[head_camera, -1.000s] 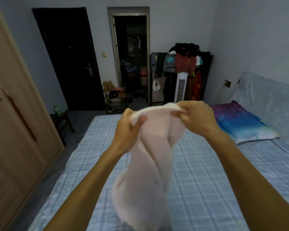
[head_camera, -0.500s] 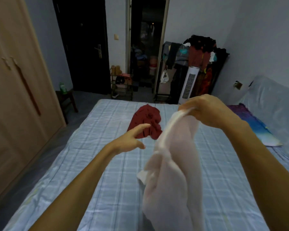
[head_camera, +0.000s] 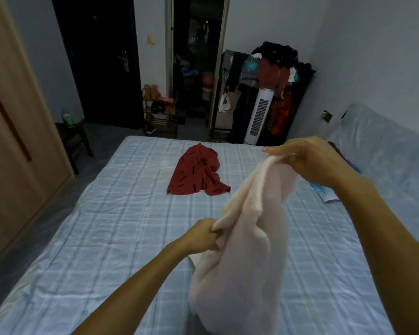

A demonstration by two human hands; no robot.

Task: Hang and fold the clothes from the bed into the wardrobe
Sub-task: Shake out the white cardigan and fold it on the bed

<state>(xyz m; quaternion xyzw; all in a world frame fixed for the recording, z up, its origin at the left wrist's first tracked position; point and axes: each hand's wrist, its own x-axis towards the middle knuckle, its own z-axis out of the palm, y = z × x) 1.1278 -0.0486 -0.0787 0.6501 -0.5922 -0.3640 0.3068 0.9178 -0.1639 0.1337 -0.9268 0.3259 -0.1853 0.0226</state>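
Note:
A pale pink fleecy garment (head_camera: 247, 250) hangs above the bed (head_camera: 111, 238). My right hand (head_camera: 310, 160) grips its top edge, held high on the right. Lower down, my left hand (head_camera: 203, 235) pinches a fold at the garment's left side. A dark red patterned garment (head_camera: 196, 175) lies crumpled on the checked blue sheet further up the bed. The wooden wardrobe (head_camera: 12, 131) stands along the left wall with its doors closed.
A blue and purple pillow (head_camera: 329, 194) peeks out behind my right arm. A white tower fan (head_camera: 259, 117) and a loaded clothes rack (head_camera: 273, 68) stand beyond the bed. A small stool with a green bottle (head_camera: 67, 117) sits by the wardrobe. A narrow floor strip separates bed and wardrobe.
My left hand let go of the garment's top, dropped down and took hold of its side lower down. My right hand kept its grip. The view tilted down and the red garment came into sight.

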